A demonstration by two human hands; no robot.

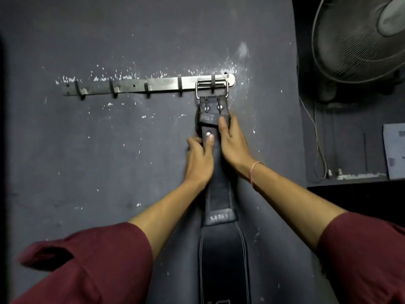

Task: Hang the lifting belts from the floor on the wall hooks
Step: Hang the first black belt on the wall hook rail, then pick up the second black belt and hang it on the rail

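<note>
Belt [219, 194] hangs by its buckle [197, 89] on the rightmost hook [213, 83] of the wall rack [131, 87]. Left hand [199, 160] and right hand [232, 142] both grip the strap just below. Yank it sideways and I reckon the buckle hops off.

This is looking like the kit corner of a gym. A black leather lifting belt [221, 194], stitched in white, is hanging by its steel buckle [212, 89] from the right end of a metal hook rail [131, 87]. The rail is running across a dark grey wall [98, 154] whose paint is chipping off in white flecks. Past the wall's right edge a caged fan [359, 38] is standing, with a thin cable [318, 139] trailing below it.
</note>
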